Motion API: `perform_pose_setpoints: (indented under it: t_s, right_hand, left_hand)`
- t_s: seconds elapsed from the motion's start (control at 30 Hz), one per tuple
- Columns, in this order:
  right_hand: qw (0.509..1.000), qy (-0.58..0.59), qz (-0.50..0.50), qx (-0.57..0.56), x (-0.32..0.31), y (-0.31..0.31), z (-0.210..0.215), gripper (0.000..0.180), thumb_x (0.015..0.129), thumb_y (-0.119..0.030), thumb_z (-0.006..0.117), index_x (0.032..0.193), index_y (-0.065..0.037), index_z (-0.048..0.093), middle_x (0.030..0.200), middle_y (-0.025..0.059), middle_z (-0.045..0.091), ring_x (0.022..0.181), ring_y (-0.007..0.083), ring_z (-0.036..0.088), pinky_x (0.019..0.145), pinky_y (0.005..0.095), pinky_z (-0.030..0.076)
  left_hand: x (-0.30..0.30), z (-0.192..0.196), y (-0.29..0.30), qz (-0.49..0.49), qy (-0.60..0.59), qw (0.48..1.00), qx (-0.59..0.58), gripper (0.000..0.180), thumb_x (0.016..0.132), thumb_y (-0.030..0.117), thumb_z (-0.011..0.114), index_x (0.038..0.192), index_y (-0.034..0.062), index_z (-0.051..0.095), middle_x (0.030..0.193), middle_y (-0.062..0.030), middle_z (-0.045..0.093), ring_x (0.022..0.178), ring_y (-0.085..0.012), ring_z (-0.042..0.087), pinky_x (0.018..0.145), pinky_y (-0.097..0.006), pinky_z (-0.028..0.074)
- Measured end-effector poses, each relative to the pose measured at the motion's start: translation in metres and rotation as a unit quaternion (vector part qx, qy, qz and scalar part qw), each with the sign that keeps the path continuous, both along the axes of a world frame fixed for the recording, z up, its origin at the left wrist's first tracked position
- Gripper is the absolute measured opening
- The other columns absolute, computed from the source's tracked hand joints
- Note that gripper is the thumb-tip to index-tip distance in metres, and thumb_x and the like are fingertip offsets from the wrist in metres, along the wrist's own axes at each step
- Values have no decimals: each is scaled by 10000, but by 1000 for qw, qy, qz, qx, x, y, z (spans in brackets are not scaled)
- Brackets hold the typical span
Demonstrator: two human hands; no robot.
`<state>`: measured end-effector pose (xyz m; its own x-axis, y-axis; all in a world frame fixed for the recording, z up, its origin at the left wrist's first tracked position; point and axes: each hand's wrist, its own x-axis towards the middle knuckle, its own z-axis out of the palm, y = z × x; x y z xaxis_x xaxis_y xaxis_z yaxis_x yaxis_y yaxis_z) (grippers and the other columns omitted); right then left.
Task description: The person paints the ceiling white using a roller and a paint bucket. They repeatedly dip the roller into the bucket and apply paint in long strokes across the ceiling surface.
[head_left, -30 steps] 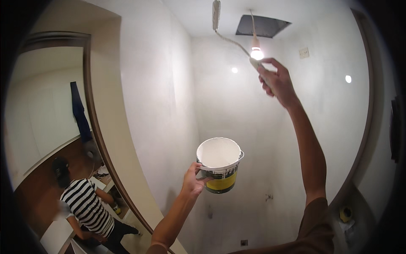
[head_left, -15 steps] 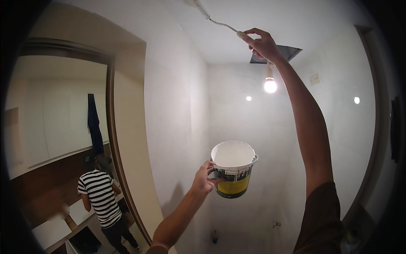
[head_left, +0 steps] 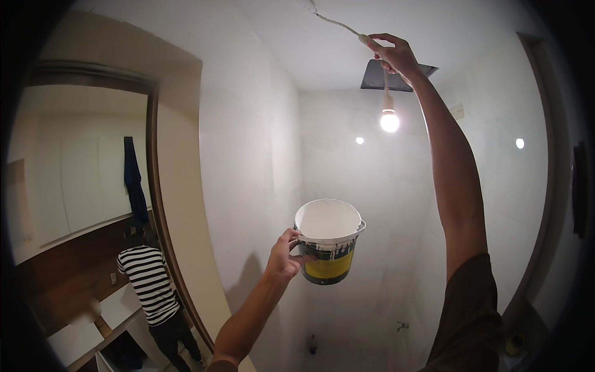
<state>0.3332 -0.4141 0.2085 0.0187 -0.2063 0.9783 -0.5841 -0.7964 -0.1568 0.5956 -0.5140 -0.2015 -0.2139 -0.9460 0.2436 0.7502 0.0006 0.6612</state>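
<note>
My left hand (head_left: pixel 285 255) grips the side of a paint bucket (head_left: pixel 330 268) near its rim, holding it in the air at chest height. The bucket is dark with a yellow band, and white drips run down from its rim; its inside looks white. Raised high, my right hand (head_left: pixel 398 57) is closed on the handle end of a paint roller (head_left: pixel 339 23). The roller's thin bent rod runs up and left to the white ceiling (head_left: pixel 273 18). Its white head is mostly cut off by the top edge of the view.
A lit bulb (head_left: pixel 389 121) hangs below a dark square ceiling opening (head_left: pixel 372 75), close to my right forearm. Pale walls surround me, with a tap (head_left: pixel 403 325) low at the back. Through a doorway (head_left: pixel 154 155) at left, a person in a striped shirt (head_left: pixel 145 279) stands by cabinets.
My right hand and the roller have shifted slightly right and up, with more of the head leaving the view. The bucket appears a little further left and higher. The person beyond the doorway has shifted posture.
</note>
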Motion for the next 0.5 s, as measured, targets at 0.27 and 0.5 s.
perform_pose_setpoints:
  t_s: [0.27, 0.5]
  right_hand:
    - [1000, -22, -2, 5, -31, 2, -13, 406, 906, -336, 760, 1260, -151, 689, 792, 21, 632, 536, 49, 484, 459, 218, 345]
    - [1000, -19, -3, 9, -50, 11, -9, 407, 898, -350, 766, 1253, -161, 702, 784, 2, 631, 550, 64, 504, 471, 205, 364]
  left_hand:
    - [-9, 6, 1, -21, 0, 1000, -23, 330, 855, 139, 651, 1100, -17, 493, 1257, -176, 367, 1297, -340, 377, 853, -760, 536]
    - [-7, 6, 3, -18, 1, 999, -29, 395, 862, 142, 647, 1153, -22, 437, 1257, -160, 367, 1323, -357, 359, 885, -816, 485]
